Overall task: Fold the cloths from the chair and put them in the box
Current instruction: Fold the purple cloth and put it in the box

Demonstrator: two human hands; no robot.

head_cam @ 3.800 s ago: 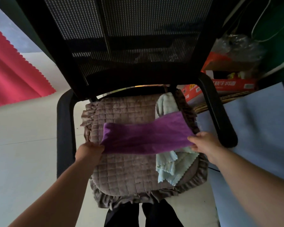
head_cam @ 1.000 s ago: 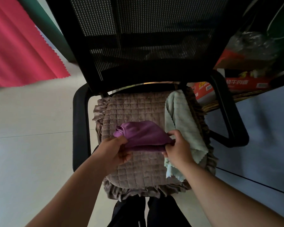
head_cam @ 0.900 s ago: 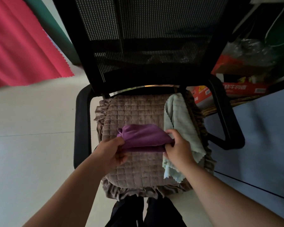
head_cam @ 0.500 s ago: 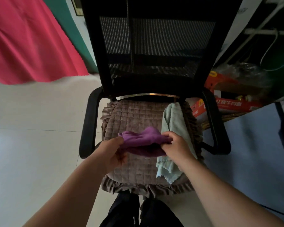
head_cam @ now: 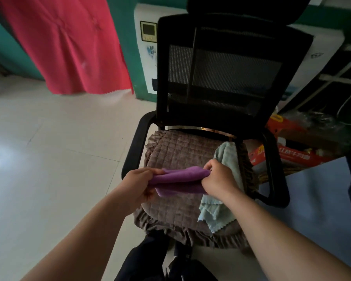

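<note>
A folded purple cloth (head_cam: 179, 180) hangs between both hands just above the chair's quilted brown seat cushion (head_cam: 176, 153). My left hand (head_cam: 139, 182) grips its left end and my right hand (head_cam: 218, 179) grips its right end. A pale green cloth (head_cam: 221, 210) lies crumpled along the right side of the cushion, partly behind my right hand. The black mesh-backed chair (head_cam: 221, 78) faces me. An orange cardboard box (head_cam: 292, 157) sits on the floor to the right, beyond the armrest.
The chair's black armrests (head_cam: 135, 147) flank the seat. A red curtain (head_cam: 69, 43) hangs at the back left over pale floor tiles. A blue-grey surface (head_cam: 322, 199) lies to the right. Clutter, cables and plastic wrap sit behind the orange box.
The purple cloth went from a long strip stretched between my hands to a short folded bundle, my hands now closer together. The view has pulled back and tilted up, showing more of the room.
</note>
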